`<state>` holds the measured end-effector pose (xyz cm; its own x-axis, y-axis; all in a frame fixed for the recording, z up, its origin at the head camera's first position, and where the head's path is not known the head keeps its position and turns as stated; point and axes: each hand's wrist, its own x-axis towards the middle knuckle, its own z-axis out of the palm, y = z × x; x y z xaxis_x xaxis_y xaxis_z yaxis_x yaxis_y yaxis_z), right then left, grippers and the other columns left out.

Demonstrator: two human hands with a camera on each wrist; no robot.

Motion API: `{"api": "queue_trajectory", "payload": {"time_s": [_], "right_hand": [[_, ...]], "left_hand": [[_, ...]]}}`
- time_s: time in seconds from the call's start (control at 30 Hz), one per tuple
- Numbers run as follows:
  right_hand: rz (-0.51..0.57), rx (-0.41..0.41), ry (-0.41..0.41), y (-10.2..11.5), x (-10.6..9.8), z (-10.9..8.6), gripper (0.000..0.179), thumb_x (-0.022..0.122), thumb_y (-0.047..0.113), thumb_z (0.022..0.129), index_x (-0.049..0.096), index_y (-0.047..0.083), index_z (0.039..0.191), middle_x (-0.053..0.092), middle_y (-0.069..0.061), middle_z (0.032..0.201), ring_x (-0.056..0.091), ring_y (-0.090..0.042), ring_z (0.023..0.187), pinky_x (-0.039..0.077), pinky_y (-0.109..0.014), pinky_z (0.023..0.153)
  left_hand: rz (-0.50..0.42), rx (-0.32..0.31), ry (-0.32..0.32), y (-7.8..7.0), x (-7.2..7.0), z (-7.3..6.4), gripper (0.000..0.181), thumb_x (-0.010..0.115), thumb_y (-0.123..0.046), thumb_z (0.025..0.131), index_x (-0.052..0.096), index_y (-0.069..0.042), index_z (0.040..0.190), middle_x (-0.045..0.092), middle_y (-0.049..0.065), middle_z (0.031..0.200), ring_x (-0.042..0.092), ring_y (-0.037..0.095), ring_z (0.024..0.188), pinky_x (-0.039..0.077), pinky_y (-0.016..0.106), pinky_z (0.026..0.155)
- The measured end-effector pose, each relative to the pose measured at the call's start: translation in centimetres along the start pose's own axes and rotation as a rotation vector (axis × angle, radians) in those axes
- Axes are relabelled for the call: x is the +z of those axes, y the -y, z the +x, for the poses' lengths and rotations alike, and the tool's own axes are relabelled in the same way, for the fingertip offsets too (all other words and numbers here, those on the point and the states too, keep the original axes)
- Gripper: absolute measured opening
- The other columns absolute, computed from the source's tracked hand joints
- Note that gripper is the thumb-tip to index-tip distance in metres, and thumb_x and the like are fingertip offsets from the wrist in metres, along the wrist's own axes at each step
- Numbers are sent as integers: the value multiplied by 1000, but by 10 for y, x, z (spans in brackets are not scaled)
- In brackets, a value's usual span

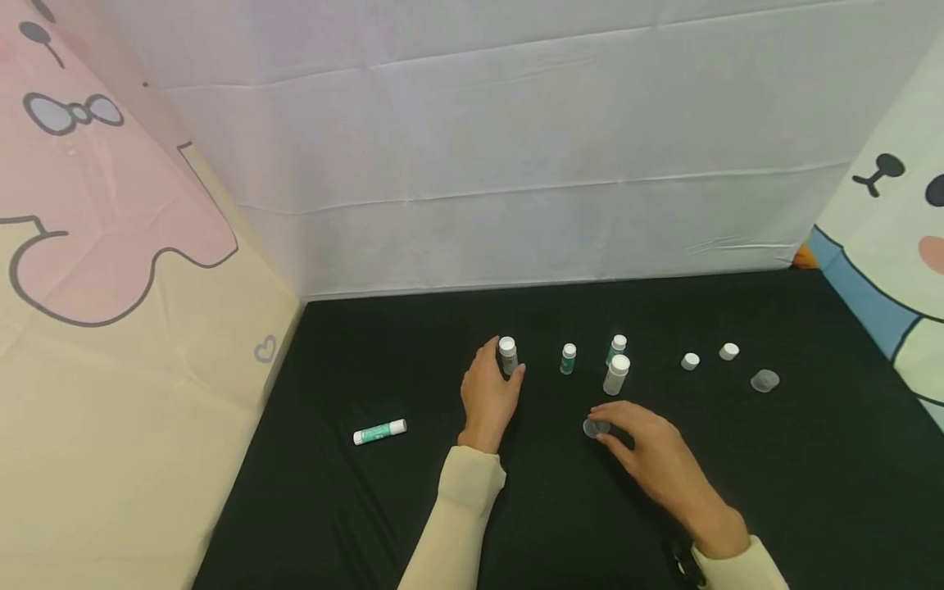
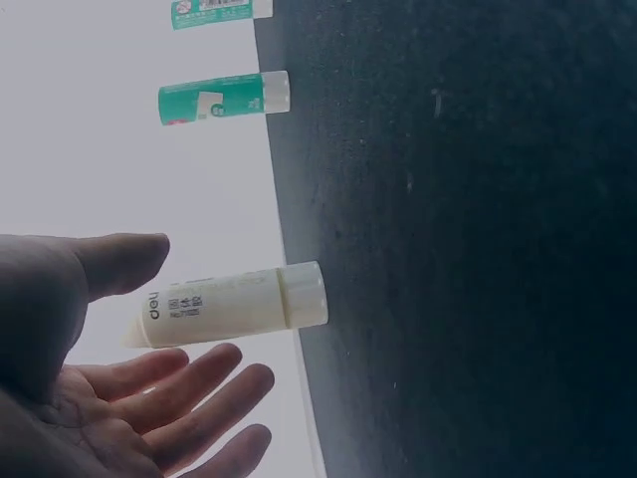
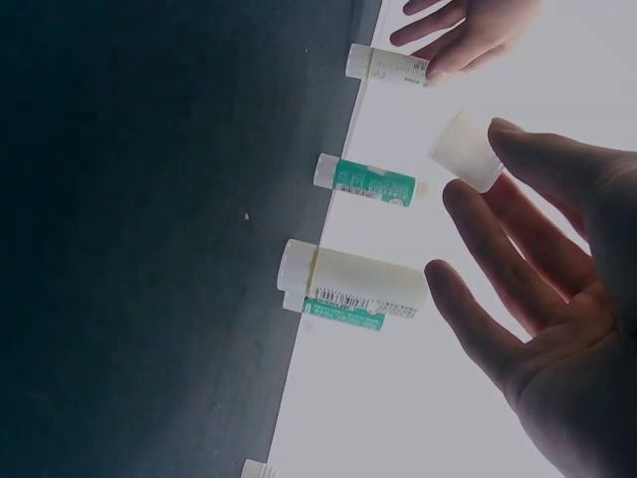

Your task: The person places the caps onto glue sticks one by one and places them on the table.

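My left hand [image 1: 490,397] reaches around an upright clear-bodied glue stick [image 1: 509,360], thumb and fingers spread on either side of it. In the left wrist view the same glue stick [image 2: 229,304] shows printed lettering and a white base on the black table. Between thumb and fingertips, my right hand [image 1: 652,451] pinches a translucent cap [image 3: 468,151], held in front of the standing sticks. Nearest to that hand is another clear-bodied glue stick [image 1: 614,381], with a green glue stick [image 1: 612,354] standing close behind it. One more green glue stick [image 1: 567,361] stands between the hands.
A green-and-white glue stick [image 1: 379,432] lies on its side at the left of the black table [image 1: 546,508]. On the right are two small white caps [image 1: 690,361] and a translucent cap [image 1: 764,381]. A pale cloth wall [image 1: 516,164] rises behind the table.
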<state>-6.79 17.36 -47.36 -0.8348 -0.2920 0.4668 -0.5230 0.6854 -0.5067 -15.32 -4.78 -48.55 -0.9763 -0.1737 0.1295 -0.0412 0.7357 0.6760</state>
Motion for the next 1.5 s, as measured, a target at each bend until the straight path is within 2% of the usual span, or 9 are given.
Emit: {"api": "queue_trajectory", "payload": {"time_s": [0.37, 0.73, 0.87, 1.1, 1.27, 1.5], "right_hand": [[-4, 4, 1, 3, 3, -2, 41, 92, -8, 71, 79, 12, 105, 78, 1, 110, 75, -20, 96, 62, -44, 82], [1, -6, 0, 3, 4, -5, 42, 92, -8, 71, 79, 12, 105, 78, 1, 109, 75, -20, 95, 62, -43, 81], [-3, 15, 10, 3, 3, -5, 41, 92, -8, 71, 79, 12, 105, 77, 2, 109, 75, -19, 96, 62, -43, 82], [-1, 13, 3, 3, 3, -5, 42, 93, -8, 70, 79, 12, 104, 78, 1, 109, 75, -20, 96, 62, -44, 82], [1, 19, -11, 2, 3, -5, 42, 93, -8, 70, 79, 12, 104, 78, 0, 110, 75, -21, 97, 62, -45, 83], [-1, 2, -36, 2, 4, -5, 43, 94, -7, 70, 80, 12, 105, 78, 0, 112, 75, -22, 99, 60, -42, 84]], "left_hand": [[4, -7, 11, 3, 3, 5, 43, 81, -19, 95, 68, -4, 134, 75, 14, 124, 73, 35, 111, 58, 55, 91], [-8, 8, 13, 6, 6, 6, 31, 79, -16, 96, 71, -5, 124, 78, 14, 111, 76, 35, 97, 59, 54, 80], [-4, 37, -2, 7, 7, 4, 30, 80, -15, 95, 72, -7, 123, 79, 12, 112, 76, 32, 98, 59, 53, 83], [3, 125, -78, 5, 7, -5, 28, 84, -11, 91, 77, -10, 118, 79, 9, 113, 76, 30, 102, 59, 50, 89], [32, 183, -129, 2, 1, -11, 29, 87, -11, 87, 80, -12, 114, 79, 7, 108, 75, 28, 99, 58, 48, 92], [77, 231, -116, 3, -10, -21, 31, 88, -10, 86, 81, -12, 116, 78, 5, 111, 74, 25, 101, 54, 44, 102]]}}
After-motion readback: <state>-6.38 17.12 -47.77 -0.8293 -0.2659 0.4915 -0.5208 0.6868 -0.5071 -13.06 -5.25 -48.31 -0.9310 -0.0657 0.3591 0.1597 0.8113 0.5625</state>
